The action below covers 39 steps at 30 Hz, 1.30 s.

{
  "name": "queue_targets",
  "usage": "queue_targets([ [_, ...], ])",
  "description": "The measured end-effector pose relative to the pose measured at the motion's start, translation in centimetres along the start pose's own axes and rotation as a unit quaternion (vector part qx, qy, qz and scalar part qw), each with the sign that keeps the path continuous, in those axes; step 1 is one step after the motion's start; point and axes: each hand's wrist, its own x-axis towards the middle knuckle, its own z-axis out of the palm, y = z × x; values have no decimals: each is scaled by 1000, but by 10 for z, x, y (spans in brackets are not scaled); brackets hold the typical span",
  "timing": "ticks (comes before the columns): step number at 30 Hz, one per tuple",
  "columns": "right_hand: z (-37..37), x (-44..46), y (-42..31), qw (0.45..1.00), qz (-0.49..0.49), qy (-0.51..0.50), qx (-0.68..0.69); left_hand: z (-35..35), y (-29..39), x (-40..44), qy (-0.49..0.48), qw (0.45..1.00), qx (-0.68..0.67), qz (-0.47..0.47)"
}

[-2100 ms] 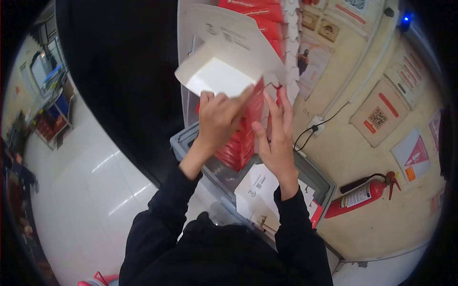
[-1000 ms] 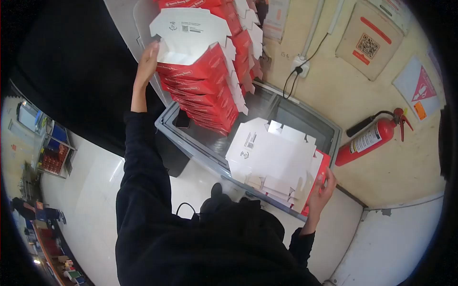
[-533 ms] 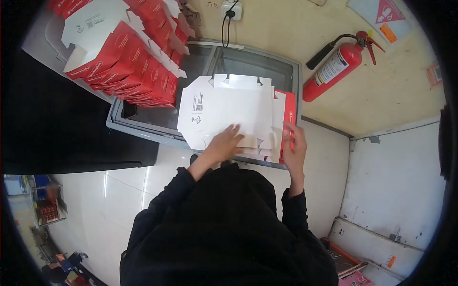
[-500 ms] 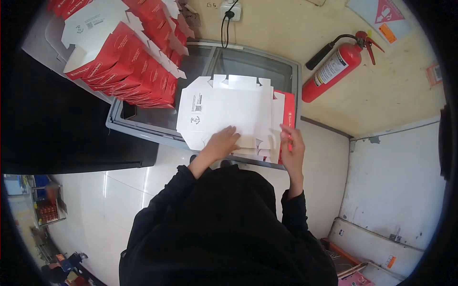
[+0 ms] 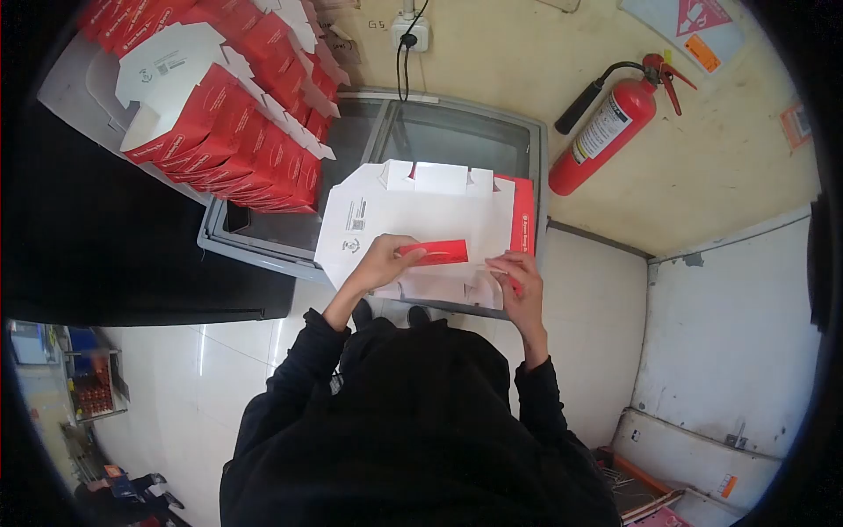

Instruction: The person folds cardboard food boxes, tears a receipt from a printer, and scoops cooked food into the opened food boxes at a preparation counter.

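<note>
On the grey-framed glass-topped freezer (image 5: 263, 249) lie flat white carton sheets (image 5: 430, 206) with a red edge at the right. My left hand (image 5: 384, 263) is closed on the raised near flap of the top carton, whose red outer side shows beside my fingers. At the carton's near right corner, my right hand (image 5: 518, 285) pinches another folded-up flap. Tall stacks of folded red boxes (image 5: 237, 132) stand nested at the left end of the freezer, and the front one has its white lid open.
A red fire extinguisher (image 5: 606, 136) is at the wall on the right. A black cable hangs from a wall socket (image 5: 411, 37) behind the freezer. A dark object (image 5: 237, 218) lies near the red boxes. At far lower left is a person (image 5: 123, 496).
My left hand has gone from lying on the white cartons to gripping a flap, now turned up to show red. My right hand has moved left onto the corner flap.
</note>
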Motion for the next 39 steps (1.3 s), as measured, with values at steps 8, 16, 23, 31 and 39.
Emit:
queue_targets([
  [8,42,45,-39,994,-51,-22,-98,7,24,-1,30,992,103,70],
  [16,25,59,-32,985,-13,-148,-90,-2,45,-23,61,980,144,121],
  [23,18,77,-50,993,3,-84,-86,-38,43,-47,210,914,342,55],
  [31,48,94,-88,982,-136,-109,-75,-21,107,-34,241,711,645,143],
  [39,48,90,-98,973,-205,-100,-33,-37,116,-33,191,706,643,229],
])
